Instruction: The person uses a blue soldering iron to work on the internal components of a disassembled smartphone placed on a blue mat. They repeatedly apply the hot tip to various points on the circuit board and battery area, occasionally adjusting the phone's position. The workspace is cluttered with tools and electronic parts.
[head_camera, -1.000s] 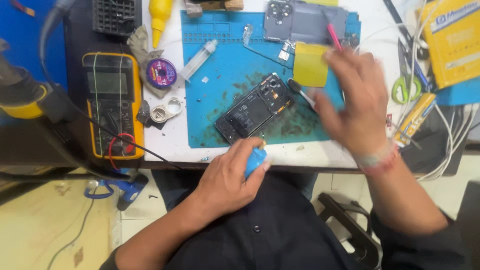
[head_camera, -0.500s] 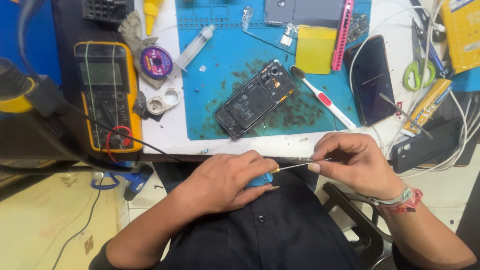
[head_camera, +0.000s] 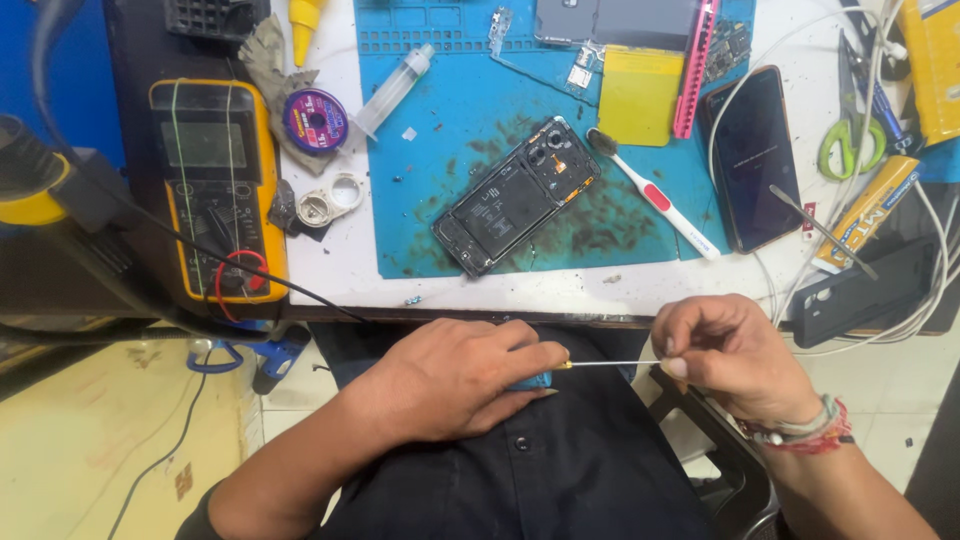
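A thin screwdriver (head_camera: 590, 365) is held just off the near edge of the desk (head_camera: 340, 270), over the person's dark-shirted lap. Its long axis is laid almost level, side to side, running parallel to that near edge. The blue handle is wrapped in the left hand (head_camera: 460, 375), clenched around it, and the slim metal shaft is pointed toward the person's right. The tip of the shaft is pinched between thumb and fingertips of the right hand (head_camera: 725, 355), which is closed on it. A small yellow collar is seen where handle meets shaft.

On the desk, a blue work mat (head_camera: 450, 150) is spread, smudged with dark marks. At its middle an opened phone (head_camera: 515, 195) is laid diagonally, back cover off, innards exposed. A red and white toothbrush (head_camera: 655, 195) is set just beside it, with a second phone (head_camera: 755, 155), screen dark, toward the right edge. A yellow multimeter (head_camera: 210, 185) is placed by the left edge, a syringe (head_camera: 395, 90) near the far edge. Pale floor is seen below.
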